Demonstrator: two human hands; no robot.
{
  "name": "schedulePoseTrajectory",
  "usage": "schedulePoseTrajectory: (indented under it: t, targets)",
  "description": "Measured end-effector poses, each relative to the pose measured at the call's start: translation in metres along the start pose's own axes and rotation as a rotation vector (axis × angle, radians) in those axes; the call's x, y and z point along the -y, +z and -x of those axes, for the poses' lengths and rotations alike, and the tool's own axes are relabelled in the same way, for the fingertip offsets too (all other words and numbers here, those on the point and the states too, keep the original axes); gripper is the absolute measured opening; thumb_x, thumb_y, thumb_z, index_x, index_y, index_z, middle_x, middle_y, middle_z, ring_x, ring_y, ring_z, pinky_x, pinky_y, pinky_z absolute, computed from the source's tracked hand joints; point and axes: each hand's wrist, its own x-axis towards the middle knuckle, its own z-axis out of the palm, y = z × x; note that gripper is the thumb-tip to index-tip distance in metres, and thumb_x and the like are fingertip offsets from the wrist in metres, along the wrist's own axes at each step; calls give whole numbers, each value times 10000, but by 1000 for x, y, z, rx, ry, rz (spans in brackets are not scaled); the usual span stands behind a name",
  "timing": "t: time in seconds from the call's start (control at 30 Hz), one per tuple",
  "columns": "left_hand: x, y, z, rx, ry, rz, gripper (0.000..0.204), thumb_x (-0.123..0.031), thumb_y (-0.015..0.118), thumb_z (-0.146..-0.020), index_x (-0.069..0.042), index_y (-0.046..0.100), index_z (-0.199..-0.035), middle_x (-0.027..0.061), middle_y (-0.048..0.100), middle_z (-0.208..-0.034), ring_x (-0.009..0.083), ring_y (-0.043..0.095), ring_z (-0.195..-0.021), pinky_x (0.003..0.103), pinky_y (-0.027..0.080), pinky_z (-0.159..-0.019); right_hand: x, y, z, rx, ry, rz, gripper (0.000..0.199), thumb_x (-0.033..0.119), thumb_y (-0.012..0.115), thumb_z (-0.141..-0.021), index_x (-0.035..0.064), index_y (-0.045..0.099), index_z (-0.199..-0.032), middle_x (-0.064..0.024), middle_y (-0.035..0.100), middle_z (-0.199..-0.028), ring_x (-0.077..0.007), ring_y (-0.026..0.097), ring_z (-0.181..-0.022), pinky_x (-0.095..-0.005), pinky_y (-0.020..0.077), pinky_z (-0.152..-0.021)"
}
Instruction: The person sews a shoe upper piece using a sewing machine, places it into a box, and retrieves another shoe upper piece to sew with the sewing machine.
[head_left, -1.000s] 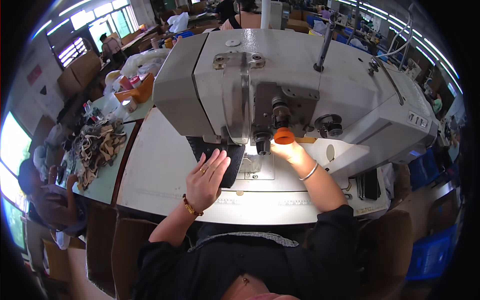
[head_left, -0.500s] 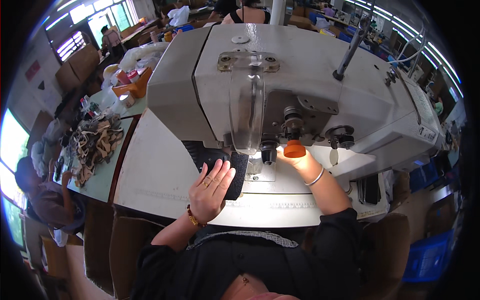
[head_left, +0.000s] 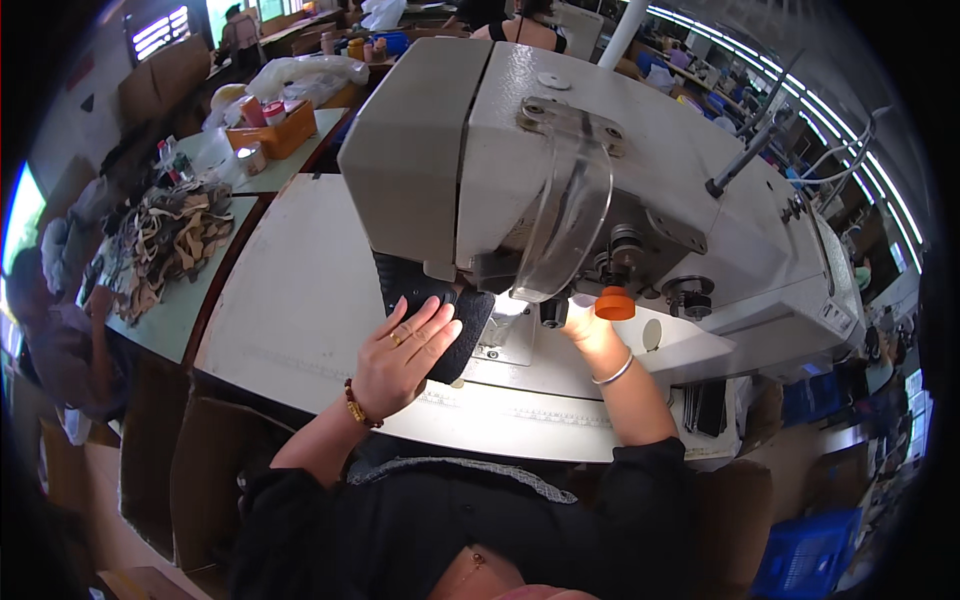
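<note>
My left hand [head_left: 402, 358] lies with stretched fingers on a black textured piece of material [head_left: 465, 345], pressing it against the white bed of a grey sewing machine [head_left: 560, 90]. Part of that black piece disappears beneath the machine head. Beyond the needle area, my right hand [head_left: 588, 328] reaches in under the machine arm, close to an orange round knob [head_left: 615, 303]. Machine parts cover its fingers, so what they touch is hidden. A clear plastic guard [head_left: 570, 220] hangs in front of the needle area, which is brightly lit.
A pile of cut scraps [head_left: 175, 240] covers the green table at left, with an orange box [head_left: 275, 130] behind it. Another person [head_left: 65, 340] sits beside that table. Dark flat pieces [head_left: 706, 408] stand at the bed's right end; a blue crate [head_left: 808, 555] sits lower right.
My view has turned, so the machine now appears tilted and farther right. The left hand stays flat on the black piece, and the right hand remains under the machine arm.
</note>
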Motion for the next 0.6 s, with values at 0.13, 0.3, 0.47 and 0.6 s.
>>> schedulePoseTrajectory:
  t: [0.13, 0.3, 0.47, 0.6]
  targets:
    - [4, 2, 4, 5, -5, -13, 293, -41, 558, -860, -39, 683, -1125, 118, 664, -1203, 252, 597, -1192, 457, 433, -1036, 26, -1, 2, 249, -750, 913, 377, 340, 431, -986, 94, 527, -1255, -65, 573, -1239, -192, 533, -1174, -339, 414, -1051]
    - [4, 6, 8, -4, 7, 31, 360, 5, 564, -789, -30, 682, -1127, 129, 657, -1213, 268, 583, -1212, 474, 411, -1058, 55, 11, 3, 126, -1110, 923, 359, -19, 643, -686, 25, 636, -1042, -133, 636, -1033, -298, 633, -924, -415, 523, -854]
    - [14, 8, 3, 6, 31, 80, 396, 23, 595, -732, -13, 679, -1117, 144, 656, -1208, 289, 577, -1218, 489, 387, -1078, 43, 16, -3, 167, -721, 570, 267, -17, 653, -698, 32, 653, -961, -134, 637, -1018, -288, 633, -915, -412, 528, -843]
    - [37, 10, 1, 42, 6, 211, 502, 77, 633, -692, -47, 650, -1179, 109, 636, -1256, 272, 552, -1249, 481, 381, -1089, 75, 27, 12, 189, -821, 754, 231, -22, 667, -695, 33, 658, -919, -124, 635, -987, -278, 632, -884, -405, 532, -809]
